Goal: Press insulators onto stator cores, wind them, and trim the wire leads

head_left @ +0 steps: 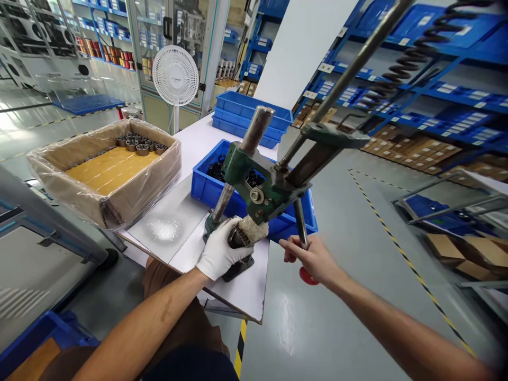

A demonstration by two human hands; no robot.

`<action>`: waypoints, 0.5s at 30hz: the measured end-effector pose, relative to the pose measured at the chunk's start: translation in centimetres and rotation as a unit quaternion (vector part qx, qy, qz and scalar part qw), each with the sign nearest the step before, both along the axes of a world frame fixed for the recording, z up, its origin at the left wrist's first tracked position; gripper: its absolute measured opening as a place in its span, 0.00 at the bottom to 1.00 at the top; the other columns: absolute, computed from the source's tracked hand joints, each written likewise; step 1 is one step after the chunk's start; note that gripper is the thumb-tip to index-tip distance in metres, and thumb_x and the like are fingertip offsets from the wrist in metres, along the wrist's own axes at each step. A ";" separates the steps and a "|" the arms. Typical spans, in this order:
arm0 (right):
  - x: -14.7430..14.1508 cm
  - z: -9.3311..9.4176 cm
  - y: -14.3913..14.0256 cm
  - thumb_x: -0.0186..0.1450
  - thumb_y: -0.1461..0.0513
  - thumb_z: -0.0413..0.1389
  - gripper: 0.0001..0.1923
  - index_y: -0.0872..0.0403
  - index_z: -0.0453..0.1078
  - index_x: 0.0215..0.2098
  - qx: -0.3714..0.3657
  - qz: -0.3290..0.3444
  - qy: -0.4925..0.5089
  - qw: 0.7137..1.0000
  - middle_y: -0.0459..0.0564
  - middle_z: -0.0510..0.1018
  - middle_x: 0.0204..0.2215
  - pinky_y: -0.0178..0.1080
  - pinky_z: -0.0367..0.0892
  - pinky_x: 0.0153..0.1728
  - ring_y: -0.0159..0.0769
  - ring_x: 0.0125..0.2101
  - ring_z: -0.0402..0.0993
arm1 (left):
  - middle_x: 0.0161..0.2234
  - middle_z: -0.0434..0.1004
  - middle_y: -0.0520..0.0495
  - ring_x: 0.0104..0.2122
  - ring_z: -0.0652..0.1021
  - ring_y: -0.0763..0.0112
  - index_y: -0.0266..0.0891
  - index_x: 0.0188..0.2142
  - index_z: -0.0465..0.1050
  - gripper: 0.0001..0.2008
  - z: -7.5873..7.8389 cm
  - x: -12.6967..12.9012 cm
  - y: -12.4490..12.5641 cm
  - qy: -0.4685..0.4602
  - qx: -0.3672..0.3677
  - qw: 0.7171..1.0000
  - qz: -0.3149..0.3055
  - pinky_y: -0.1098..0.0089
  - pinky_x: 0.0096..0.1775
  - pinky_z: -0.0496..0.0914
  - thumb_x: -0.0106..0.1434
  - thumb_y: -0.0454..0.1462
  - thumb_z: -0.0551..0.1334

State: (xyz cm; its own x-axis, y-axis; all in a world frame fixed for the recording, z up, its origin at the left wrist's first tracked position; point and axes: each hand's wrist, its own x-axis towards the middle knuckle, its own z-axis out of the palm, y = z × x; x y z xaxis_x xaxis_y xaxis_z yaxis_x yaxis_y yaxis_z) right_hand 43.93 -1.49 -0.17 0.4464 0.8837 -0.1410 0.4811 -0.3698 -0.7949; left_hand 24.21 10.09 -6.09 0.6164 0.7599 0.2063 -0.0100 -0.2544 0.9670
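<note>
under the green press (pixel 262 196), the gloved left hand (pixel 219 253) is closed around a ribbed metal part (pixel 239 237), holding it on the base below the ram. the bare right hand (pixel 313 259) grips the lever (pixel 300 222) by its red knob (pixel 307 276), so this looks like the pressing step, which calls for a steady pull with the part kept square.

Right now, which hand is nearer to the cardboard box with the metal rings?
Left. The gloved left hand holds a part under the green press, just right of the cardboard box. The bare right hand grips the lever, farther right.
</note>
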 end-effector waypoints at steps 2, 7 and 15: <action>-0.5 -2.2 1.4 0.58 0.41 0.55 0.29 0.55 0.60 0.14 0.072 -0.058 -0.039 0.995 0.50 0.67 0.16 0.36 0.63 0.26 0.32 0.21 0.64 | 0.54 0.76 0.46 0.54 0.76 0.61 0.44 0.59 0.65 0.37 0.0 0.0 -0.1 -0.003 -0.003 1.000 0.002 0.61 0.57 0.70 0.50 0.37 0.73; -1.4 -5.2 3.7 0.57 0.42 0.57 0.26 0.55 0.61 0.18 0.139 -0.057 -0.045 0.988 0.47 0.65 0.17 0.35 0.61 0.25 0.31 0.21 0.61 | 0.53 0.77 0.46 0.52 0.77 0.61 0.43 0.58 0.66 0.35 0.4 -0.1 -0.2 -0.006 0.007 1.000 0.006 0.62 0.56 0.71 0.50 0.35 0.72; 3.4 0.5 3.9 0.63 0.33 0.36 0.36 0.53 0.61 0.24 0.240 -0.073 -0.018 0.968 0.52 0.69 0.19 0.38 0.68 0.24 0.35 0.20 0.68 | 0.49 0.78 0.43 0.51 0.76 0.56 0.41 0.47 0.74 0.27 1.4 -0.8 0.3 0.001 0.068 0.997 0.030 0.56 0.57 0.70 0.46 0.35 0.74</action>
